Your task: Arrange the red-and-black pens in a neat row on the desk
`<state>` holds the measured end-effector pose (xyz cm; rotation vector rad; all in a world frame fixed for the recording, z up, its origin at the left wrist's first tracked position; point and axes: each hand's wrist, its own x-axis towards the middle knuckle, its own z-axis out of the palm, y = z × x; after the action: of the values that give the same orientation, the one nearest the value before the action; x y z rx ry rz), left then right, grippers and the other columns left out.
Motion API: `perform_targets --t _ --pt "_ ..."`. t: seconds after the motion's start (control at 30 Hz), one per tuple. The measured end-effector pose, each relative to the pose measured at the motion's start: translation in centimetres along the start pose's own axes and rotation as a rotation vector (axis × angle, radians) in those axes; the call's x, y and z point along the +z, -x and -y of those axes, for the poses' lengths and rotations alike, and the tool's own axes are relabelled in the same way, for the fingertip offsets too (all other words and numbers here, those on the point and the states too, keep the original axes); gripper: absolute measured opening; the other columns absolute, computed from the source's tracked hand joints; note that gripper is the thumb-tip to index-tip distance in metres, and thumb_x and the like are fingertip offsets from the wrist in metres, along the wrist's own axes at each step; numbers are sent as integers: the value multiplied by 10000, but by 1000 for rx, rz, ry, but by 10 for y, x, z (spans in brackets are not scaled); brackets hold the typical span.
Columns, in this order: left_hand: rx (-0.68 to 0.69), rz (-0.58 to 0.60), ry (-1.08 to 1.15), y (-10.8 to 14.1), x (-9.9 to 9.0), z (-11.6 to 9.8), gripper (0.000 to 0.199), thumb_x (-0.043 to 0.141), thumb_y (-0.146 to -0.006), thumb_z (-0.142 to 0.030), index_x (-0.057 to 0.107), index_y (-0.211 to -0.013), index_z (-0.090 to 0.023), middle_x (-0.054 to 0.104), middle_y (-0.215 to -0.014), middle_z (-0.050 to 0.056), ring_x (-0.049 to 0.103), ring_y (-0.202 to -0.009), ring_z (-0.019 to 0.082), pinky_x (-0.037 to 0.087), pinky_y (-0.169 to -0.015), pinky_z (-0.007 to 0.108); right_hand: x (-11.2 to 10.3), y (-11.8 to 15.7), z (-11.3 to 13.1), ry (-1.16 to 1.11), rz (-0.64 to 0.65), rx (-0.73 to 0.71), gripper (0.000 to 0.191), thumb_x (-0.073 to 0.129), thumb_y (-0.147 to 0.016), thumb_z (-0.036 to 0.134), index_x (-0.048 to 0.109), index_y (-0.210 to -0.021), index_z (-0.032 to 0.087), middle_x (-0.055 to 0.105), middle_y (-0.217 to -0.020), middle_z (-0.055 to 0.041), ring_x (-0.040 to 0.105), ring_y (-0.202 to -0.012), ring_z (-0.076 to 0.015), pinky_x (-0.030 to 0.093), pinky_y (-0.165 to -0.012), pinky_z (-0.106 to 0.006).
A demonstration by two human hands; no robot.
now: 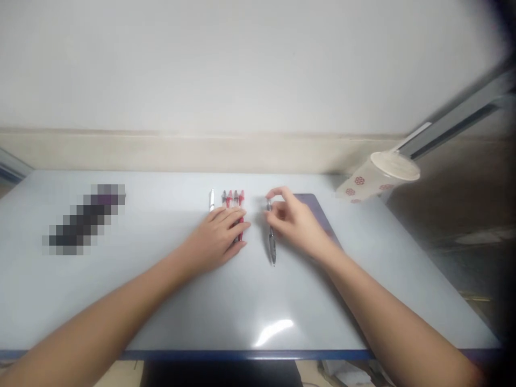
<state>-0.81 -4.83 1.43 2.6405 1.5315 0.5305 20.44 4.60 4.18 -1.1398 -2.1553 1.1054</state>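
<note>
Several pens (242, 196) with red and dark tops lie side by side on the pale table (189, 306), tops toward the wall. A white pen (212, 199) lies at the left of this row. Flat across the row rests my left hand (220, 231), fingers stretched out and hiding the middle of the pens. To the right, my right hand (288, 217) pinches a dark, clear-barrelled pen (272, 248) near its upper end. Its tip points toward me. Whether that tip touches the table I cannot tell.
A flat dark purple object (316, 209) lies partly under my right forearm. At the back right stands a lidded white cup (368, 180) with red flower prints. A pixelated dark item (83, 223) lies at the left. A wall (242, 64) rises behind the table.
</note>
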Motion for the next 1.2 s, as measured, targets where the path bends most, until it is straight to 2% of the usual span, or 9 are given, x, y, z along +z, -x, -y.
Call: perform_targets --t 0.17,0.37,0.5,0.63,0.87,1.1,1.2 --pt "-9 8 -4 0 1 1 327 467 -1063 -294 633 -1306 -152 606 -1424 167 526 -1375 299 406 -1152 475 0 -2 0 -23 -31 17 306 583 -857 302 492 -1142 237 539 -650 55 500 -599 -150 395 -640 -265" --pt "-30 16 -7 0 0 -1 302 485 -1054 -306 642 -1273 -171 615 -1384 164 527 -1341 321 400 -1150 513 1 -4 -6 -31 -5 15 256 593 -903 351 514 -1121 243 537 -653 52 515 -592 -150 413 -649 -272" --pt "-32 17 -17 0 1 -2 300 479 -1051 -300 641 -1262 -162 611 -1365 162 522 -1333 322 390 -1154 509 4 -3 -6 -81 -13 27 324 604 -923 394 491 -1192 253 541 -670 57 539 -594 -154 420 -638 -273" --pt "-42 8 1 0 2 -2 283 480 -1048 -292 644 -1251 -182 612 -1355 161 525 -1330 321 395 -1147 525 5 -4 -8 -48 12 8 263 592 -925 383 519 -1136 243 543 -678 50 534 -597 -147 418 -649 -275" --pt "-42 10 -11 0 4 -1 311 480 -1052 -315 641 -1266 -156 603 -1392 168 499 -1364 328 374 -1172 523 6 -13 -16 -48 -25 20 304 621 -904 392 531 -1145 231 579 -744 32 528 -668 -149 419 -687 -280" --pt "-109 38 -16 2 6 -1 318 502 -1047 -352 633 -1303 -217 578 -1497 126 440 -1439 367 245 -1220 655 11 -20 -19 -110 -46 32 290 644 -864 386 550 -1078 215 558 -742 34 510 -672 -142 403 -671 -273" --pt "-129 35 -20 3 7 -2 321 501 -1046 -346 633 -1311 -221 571 -1511 126 437 -1446 381 229 -1218 693 12 -23 -21 -127 -42 39 302 656 -852 395 544 -1065 213 560 -729 40 510 -654 -138 405 -669 -274"
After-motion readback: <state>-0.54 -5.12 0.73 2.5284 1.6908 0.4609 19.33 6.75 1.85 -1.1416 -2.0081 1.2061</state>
